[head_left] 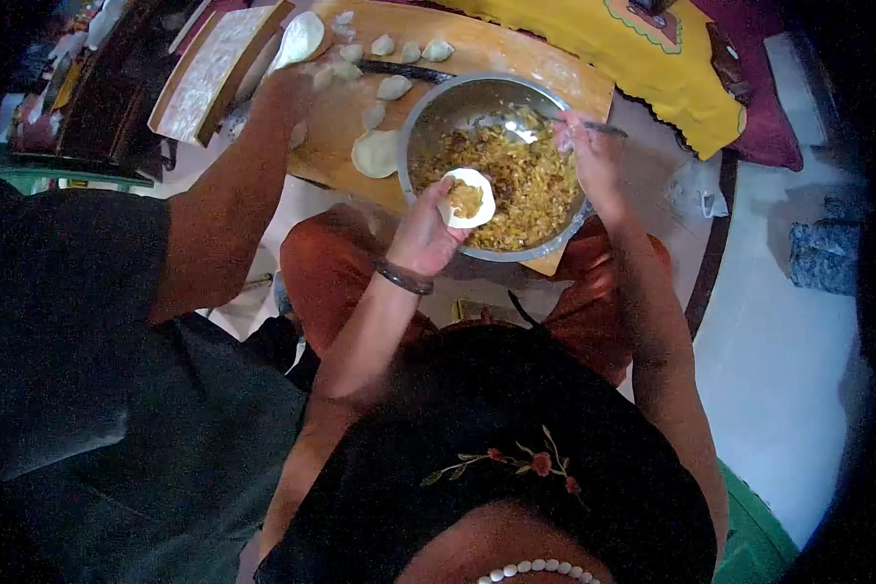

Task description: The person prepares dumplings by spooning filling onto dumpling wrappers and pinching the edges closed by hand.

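Left hand [430,234] holds 1 wrapper [487,197] with filling [466,201] in its fingers, near left of bowl [425,131]; right hand's [592,153] fingers grip 1 utensil [607,128], far right.

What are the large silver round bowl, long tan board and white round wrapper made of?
Large silver round bowl: likely stainless steel, smooth, shiny; grey sheen, bright highlights.
Long tan board: probably wood, matt; warm brown tone, dusted white.
White round wrapper in the left hand: looks like dough, matt; pale flat disc, texture too small to confirm.
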The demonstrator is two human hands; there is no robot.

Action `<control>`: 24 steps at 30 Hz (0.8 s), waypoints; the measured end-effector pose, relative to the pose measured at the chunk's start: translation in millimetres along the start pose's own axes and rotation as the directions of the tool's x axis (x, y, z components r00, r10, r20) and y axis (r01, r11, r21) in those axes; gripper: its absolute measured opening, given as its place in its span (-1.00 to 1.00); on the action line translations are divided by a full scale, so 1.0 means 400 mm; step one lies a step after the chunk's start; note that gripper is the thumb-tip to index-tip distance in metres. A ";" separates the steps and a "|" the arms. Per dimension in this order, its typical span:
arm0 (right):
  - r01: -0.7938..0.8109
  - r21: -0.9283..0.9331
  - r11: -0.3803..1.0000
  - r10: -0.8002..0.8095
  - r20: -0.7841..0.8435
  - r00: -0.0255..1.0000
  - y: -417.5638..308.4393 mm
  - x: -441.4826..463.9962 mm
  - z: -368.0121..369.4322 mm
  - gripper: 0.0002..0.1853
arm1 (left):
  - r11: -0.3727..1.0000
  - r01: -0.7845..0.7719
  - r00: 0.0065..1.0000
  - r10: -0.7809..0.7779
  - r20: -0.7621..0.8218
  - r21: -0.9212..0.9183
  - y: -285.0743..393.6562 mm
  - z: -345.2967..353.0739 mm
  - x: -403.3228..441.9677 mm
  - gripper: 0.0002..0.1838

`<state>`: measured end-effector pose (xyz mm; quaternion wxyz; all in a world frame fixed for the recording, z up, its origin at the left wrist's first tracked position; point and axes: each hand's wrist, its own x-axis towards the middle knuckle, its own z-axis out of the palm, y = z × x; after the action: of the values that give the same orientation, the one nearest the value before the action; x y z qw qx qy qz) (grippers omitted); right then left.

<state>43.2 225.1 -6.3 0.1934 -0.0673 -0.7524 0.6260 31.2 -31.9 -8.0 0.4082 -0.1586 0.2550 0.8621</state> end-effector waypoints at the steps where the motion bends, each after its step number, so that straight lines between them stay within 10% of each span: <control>1: 0.032 -0.054 0.998 -0.032 0.018 0.999 -0.026 0.015 0.029 -0.68 | 1.000 -0.010 0.999 0.010 -0.035 0.005 0.001 0.025 -0.021 -0.62; 10: 0.078 -0.395 0.916 0.051 0.307 0.950 0.032 0.102 0.176 -0.67 | 0.958 0.024 0.994 0.006 0.106 -0.285 0.021 -0.022 -0.085 -0.63; 24: -0.230 0.264 0.937 0.235 0.010 0.972 0.018 0.083 0.122 -0.76 | 0.994 -0.103 0.986 0.108 -0.128 0.040 0.036 0.030 -0.099 -0.63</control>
<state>-6.6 193.1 -13.1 0.1332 -0.1362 -0.6474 0.7380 43.6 -57.4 25.5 0.3471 -0.1937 0.3031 0.8661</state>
